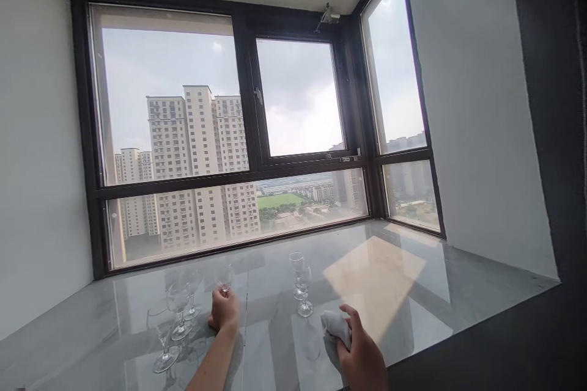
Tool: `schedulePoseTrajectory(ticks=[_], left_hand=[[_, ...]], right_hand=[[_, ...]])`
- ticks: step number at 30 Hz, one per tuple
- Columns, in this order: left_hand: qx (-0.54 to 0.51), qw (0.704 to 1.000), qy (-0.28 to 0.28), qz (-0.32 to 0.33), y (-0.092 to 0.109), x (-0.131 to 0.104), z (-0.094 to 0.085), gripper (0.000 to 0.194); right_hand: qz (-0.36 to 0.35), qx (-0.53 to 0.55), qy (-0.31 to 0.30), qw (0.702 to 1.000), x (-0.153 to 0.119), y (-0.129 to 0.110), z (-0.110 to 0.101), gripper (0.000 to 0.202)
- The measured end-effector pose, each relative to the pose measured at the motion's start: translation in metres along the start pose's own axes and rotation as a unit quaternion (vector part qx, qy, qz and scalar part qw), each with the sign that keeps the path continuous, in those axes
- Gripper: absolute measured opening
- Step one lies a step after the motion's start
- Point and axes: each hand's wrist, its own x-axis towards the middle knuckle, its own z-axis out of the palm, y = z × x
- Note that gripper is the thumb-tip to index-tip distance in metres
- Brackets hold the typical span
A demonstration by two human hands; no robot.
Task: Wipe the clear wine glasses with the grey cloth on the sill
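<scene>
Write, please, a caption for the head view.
Over a sunlit window sill, the left hand holds a stemmed glass, the right hand a pale cloth.

Toward the left edge of my sill stand three glasses, mid-sill two glasses, left hand holding one glass between, right hand cloth.

You are holding a clear stemmed glass bowl-up in your left hand and a bunched pale cloth in your right hand, while five other glasses are standing upright on the glossy grey sill.
</scene>
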Motion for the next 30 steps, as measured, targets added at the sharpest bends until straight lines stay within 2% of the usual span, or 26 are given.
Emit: schedulePoseTrajectory(ticks=[3,5,7,9,14,18,21,24,27,30], left_hand=[[-0.017,0.996,-0.019,0.084,0.007,-0.019,-0.007,0.027],[-0.046,0.981,-0.035,0.184,0.015,-0.037,-0.011,0.033],[-0.07,0.945,-0.063,0.314,0.021,-0.057,-0.012,0.036],[-0.066,0.895,-0.101,0.429,0.026,-0.076,-0.011,0.035],[-0.002,0.794,-0.174,0.583,0.034,-0.108,-0.011,0.024],[0.042,0.728,-0.178,0.661,0.038,-0.12,-0.016,0.027],[0.071,0.684,-0.188,0.702,0.04,-0.127,-0.017,0.024],[0.075,0.646,-0.189,0.735,0.04,-0.133,-0.015,0.012],[0.068,0.635,-0.175,0.749,0.04,-0.137,-0.012,0.011],[0.053,0.629,-0.183,0.754,0.04,-0.139,-0.011,0.009]], right_hand=[[0.002,-0.008,0.015,1.0,-0.001,-0.001,-0.001,0.045],[0.006,0.005,0.018,1.0,-0.001,0.0,0.0,0.045],[0.006,0.036,0.02,0.999,-0.001,0.0,0.002,0.047],[0.005,0.081,0.033,0.996,-0.001,-0.002,0.005,0.05],[-0.042,0.173,0.067,0.982,-0.006,-0.029,0.006,0.054],[-0.15,0.203,0.047,0.966,-0.011,-0.059,-0.004,0.059],[-0.224,0.2,0.028,0.953,-0.011,-0.07,-0.013,0.063],[-0.218,0.181,0.039,0.958,-0.008,-0.071,-0.023,0.062],[-0.179,0.189,0.065,0.963,-0.003,-0.068,-0.031,0.057],[-0.135,0.211,0.095,0.963,0.002,-0.066,-0.039,0.049]])
